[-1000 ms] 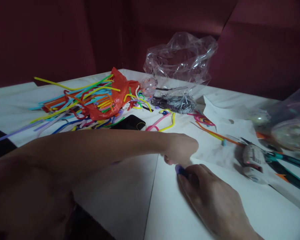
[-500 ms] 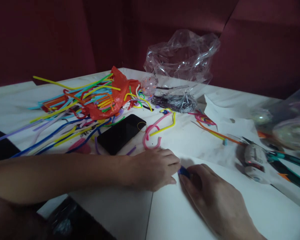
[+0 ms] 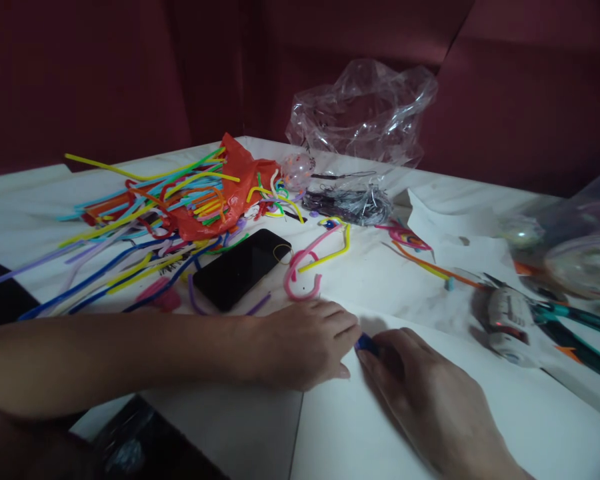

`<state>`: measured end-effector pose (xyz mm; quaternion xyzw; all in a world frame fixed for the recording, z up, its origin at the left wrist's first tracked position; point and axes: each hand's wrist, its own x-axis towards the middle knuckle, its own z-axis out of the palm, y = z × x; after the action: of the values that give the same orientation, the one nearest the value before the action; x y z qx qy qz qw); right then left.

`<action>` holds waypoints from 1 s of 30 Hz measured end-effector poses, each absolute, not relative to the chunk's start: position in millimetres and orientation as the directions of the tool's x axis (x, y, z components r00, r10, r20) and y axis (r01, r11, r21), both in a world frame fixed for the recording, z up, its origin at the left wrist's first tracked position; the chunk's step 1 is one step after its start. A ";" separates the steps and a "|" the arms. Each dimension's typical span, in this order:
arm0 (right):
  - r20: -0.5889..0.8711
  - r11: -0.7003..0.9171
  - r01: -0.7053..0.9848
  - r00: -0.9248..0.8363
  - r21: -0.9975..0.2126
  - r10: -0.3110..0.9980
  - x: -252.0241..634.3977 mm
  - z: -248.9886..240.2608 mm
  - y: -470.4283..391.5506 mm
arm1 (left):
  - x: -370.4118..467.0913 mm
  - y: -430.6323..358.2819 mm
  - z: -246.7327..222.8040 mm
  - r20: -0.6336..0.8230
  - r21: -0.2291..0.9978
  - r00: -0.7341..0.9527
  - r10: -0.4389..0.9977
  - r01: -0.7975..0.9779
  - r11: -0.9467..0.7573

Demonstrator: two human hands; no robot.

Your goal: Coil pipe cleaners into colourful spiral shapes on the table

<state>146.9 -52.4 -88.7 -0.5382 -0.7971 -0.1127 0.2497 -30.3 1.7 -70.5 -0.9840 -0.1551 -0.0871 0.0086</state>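
Between the thumb and fingers of my right hand is a small dark blue piece, partly covered by the fingers. My left hand lies just left of it, its fingers curled and their tips beside the blue piece; whatever they pinch is too hidden to make out. Both hands are low over the white sheet. Beyond my left hand lie a bent pink pipe cleaner and a black phone with a thin yellow ring on its corner.
Many coloured pipe cleaners spill from a red bag at the left. Behind are a clear plastic bag and a dark wire bundle. At the right lie a white device and green-handled pliers.
My left hand and forearm have shifted down very slightly. My right hand stays in nearly the same place with the blue piece.
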 end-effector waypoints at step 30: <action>0.329 0.511 0.810 -0.417 -0.289 0.847 177.5 -91.7 -49.9 | -38.6 -6.6 -76.9 0.236 0.092 0.936 0.262 0.247 -0.965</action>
<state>177.5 -49.9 -91.7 -0.4928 -0.8407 0.0423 0.2206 -38.6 -6.6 -76.9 -0.9834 -0.1292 -0.1239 -0.0304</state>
